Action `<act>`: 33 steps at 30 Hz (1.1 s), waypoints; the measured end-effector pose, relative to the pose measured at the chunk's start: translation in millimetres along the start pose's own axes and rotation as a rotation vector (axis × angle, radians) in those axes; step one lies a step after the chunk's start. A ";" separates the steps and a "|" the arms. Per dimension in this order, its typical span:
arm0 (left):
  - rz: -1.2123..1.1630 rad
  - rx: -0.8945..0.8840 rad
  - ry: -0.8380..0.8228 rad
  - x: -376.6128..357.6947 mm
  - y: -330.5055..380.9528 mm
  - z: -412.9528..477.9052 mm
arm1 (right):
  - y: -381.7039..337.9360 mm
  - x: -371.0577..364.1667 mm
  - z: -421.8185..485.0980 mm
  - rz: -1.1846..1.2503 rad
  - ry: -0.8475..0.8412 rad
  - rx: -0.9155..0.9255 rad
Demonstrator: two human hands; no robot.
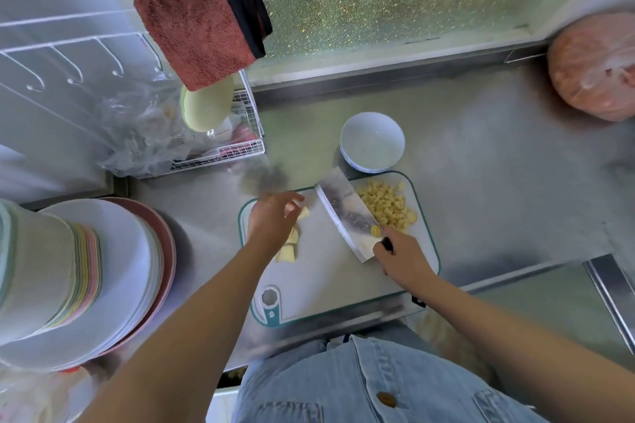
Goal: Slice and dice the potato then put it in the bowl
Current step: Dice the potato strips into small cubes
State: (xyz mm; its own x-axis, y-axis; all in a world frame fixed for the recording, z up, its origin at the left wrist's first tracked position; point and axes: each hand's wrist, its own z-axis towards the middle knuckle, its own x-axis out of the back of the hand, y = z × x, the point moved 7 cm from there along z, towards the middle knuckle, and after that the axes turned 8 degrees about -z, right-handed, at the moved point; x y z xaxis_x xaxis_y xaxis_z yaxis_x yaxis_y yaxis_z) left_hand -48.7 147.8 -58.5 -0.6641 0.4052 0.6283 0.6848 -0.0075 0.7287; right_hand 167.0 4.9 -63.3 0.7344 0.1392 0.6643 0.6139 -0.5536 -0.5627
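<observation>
Left hand [275, 220] was positioned at 9 o'clock on the cutting board [326, 285], palm down, fingers loosely spread and not closed round anything. It hung over several large potato chunks [291, 247]; whether the fingertips made contact with the farthest chunk could not be determined. Right hand [402, 261] was at 3 o'clock on the board, fingers wrapped round the dark handle of a cleaver [347, 216]. The blade extended from that hand toward 11 o'clock, its broad face tilted up to the camera, a yellow sticker near the handle end.

Diced potato [385, 206] lay in a heap at 1 o'clock on the board, just beside the far side of the blade. No potato was visible inside the white bowl [372, 142], which stood on the steel counter [498, 189] at 12 o'clock from the heap, just beyond the board's far edge.

A stack of plates [113, 271] stood at 9 o'clock from the board. A wire rack [247, 148] holding plastic bags sat at 11 o'clock, with a red cloth [202, 31] above it. A plastic-wrapped pink item [594, 69] lay at 2 o'clock, well apart.
</observation>
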 end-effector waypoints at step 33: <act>-0.348 0.539 0.180 15.5 -58.6 -63.7 | 0.5 -2.9 6.6 -0.040 -0.028 0.118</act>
State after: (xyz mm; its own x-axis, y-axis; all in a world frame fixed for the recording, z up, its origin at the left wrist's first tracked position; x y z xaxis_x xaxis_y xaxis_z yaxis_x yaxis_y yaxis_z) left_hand -118.2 96.2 -74.0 -0.8814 0.1418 0.4505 0.4441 0.5736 0.6883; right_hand 167.0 9.6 -68.7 0.7151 0.1828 0.6747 0.6718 -0.4467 -0.5909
